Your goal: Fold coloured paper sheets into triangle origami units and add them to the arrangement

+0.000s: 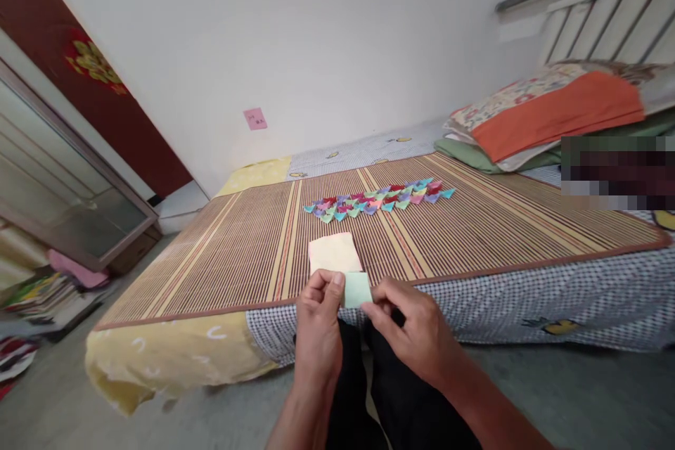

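A small pale green square of paper (358,290) is held between my two hands, just over the near edge of the bed. My left hand (323,306) pinches its left side between thumb and fingers. On the opposite side, my right hand (403,316) grips the right edge near the lower corner. Right behind the green paper lies a cream-coloured stack of square paper (334,252) on the striped mat. Farther back, several small folded paper pieces (377,198) in blue, green, pink, purple and red stand in rows.
The striped bamboo mat (237,246) covers most of the bed. Folded bedding with an orange band (559,116) is piled at the right, before a slatted headboard (612,21). A pink note (255,119) is on the wall. Books (45,299) lie low at the left.
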{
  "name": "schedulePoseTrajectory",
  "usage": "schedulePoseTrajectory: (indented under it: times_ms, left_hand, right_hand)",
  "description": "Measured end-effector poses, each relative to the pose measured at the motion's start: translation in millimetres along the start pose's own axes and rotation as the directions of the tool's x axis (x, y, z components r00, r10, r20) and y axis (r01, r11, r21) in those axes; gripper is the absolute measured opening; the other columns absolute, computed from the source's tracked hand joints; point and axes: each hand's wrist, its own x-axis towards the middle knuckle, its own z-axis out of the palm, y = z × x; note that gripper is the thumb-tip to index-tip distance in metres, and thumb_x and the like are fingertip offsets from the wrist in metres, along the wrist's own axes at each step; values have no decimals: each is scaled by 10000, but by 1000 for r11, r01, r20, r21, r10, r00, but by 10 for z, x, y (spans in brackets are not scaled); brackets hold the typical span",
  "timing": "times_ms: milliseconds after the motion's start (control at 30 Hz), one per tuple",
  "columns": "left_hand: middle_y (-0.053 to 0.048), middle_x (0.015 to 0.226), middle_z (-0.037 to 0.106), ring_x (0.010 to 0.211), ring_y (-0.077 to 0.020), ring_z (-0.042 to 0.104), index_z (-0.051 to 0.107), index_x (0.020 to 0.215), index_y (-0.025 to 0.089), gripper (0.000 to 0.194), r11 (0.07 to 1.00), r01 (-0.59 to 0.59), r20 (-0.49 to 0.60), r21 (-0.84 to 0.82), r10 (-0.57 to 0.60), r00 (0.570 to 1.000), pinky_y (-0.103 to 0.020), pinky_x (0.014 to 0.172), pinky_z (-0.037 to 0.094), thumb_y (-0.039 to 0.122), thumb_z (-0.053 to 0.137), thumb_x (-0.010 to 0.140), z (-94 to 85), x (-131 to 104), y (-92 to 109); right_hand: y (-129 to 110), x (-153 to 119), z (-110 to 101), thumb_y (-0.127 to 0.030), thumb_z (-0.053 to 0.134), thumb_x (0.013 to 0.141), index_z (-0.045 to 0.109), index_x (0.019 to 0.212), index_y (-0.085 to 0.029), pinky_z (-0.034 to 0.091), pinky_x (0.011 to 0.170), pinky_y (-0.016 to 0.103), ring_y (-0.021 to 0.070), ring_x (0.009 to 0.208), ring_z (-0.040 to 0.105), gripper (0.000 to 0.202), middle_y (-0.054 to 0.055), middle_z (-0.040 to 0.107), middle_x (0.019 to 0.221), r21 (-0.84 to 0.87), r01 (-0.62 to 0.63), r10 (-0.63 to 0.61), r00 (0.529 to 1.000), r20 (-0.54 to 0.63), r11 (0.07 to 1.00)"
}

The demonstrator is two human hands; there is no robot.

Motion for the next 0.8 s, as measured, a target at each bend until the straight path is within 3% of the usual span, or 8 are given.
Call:
schedulePoseTrajectory:
  times_ms: [100, 233, 333, 433, 567, 667, 800]
  left_hand:
    - [20, 666, 535, 630, -116, 448, 644, 726, 164, 277, 988, -60, 69, 141, 51, 996, -231, 620, 374, 382, 766, 846, 5, -22, 24]
    - [13, 683, 556, 662, -128, 457, 638, 721, 165, 263, 965, -84, 141, 248, 50, 989, -239, 642, 380, 359, 737, 869, 50, -57, 21]
    - [21, 668, 531, 641, -121, 437, 627, 714, 163, 281, 969, -67, 150, 239, 31, 988, -235, 628, 369, 371, 726, 876, 81, -73, 10]
    - [-1, 777, 589, 715, -139, 513, 645, 844, 181, 201, 981, -59, 149, 182, 32, 988, -245, 676, 415, 359, 733, 874, 97, -114, 22]
    - [-34, 928, 644, 872, -185, 600, 656, 965, 225, 116, 953, -169, 237, 252, 109, 965, -285, 787, 470, 266, 727, 884, 87, -202, 56]
    - [-73, 1002, 673, 976, -221, 627, 716, 967, 216, 68, 881, -280, 331, 381, 153, 931, -315, 864, 470, 214, 667, 919, 59, -223, 67]
    - [-59, 976, 678, 941, -209, 642, 745, 962, 220, 87, 879, -286, 308, 381, 171, 936, -304, 837, 483, 206, 678, 909, 5, -157, 81]
  right_hand:
    - [-42, 48, -89, -293, 617, 947, 631, 852, -212, 439, 644, 275, 163, 685, 576, 125, -2, 617, 738, 251, -219, 198, 974, 106, 943]
    - [-90, 113, -146, -310, 674, 897, 646, 768, -202, 400, 575, 255, 143, 622, 503, 171, -23, 564, 661, 363, -356, 327, 934, 142, 861]
    - [-71, 111, -118, -333, 697, 884, 632, 723, -188, 368, 538, 246, 127, 593, 460, 226, -30, 520, 633, 456, -410, 378, 911, 164, 790]
    - [-17, 90, -72, -406, 748, 851, 644, 754, -182, 393, 540, 240, 126, 592, 487, 265, -26, 548, 645, 610, -466, 457, 870, 185, 641]
    - [41, 83, -4, -439, 798, 814, 680, 802, -181, 460, 615, 247, 139, 645, 564, 284, -3, 643, 710, 746, -466, 555, 817, 156, 476]
    - [45, 95, 30, -413, 819, 800, 696, 815, -186, 489, 708, 262, 159, 733, 608, 258, 11, 681, 780, 788, -435, 561, 816, 141, 435]
    - [20, 110, 7, -436, 738, 870, 690, 779, -190, 453, 637, 252, 140, 668, 545, 267, -12, 599, 702, 740, -461, 535, 829, 163, 489]
